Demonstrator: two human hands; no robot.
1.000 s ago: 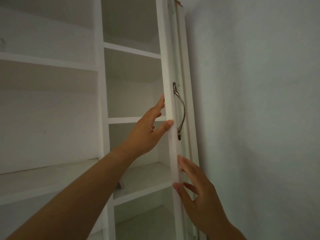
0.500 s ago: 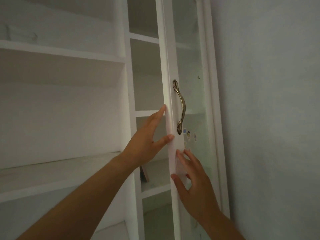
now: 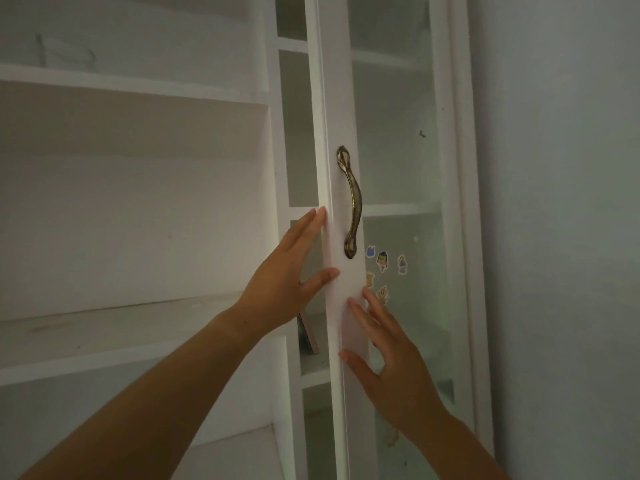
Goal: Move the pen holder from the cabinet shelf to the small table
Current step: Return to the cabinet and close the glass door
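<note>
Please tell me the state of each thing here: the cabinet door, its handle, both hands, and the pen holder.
Cabinet door: ajar, with a gap at its left edge.
Door handle: touched by neither hand.
Left hand: open, straight fingers along the door's left edge.
Right hand: open, fingers flat on the door's front.
Pen holder: not in view.

Matt white-painted door frame (image 3: 341,98) (glass pane (image 3: 394,150)); glossy brass-toned handle (image 3: 350,202).
</note>
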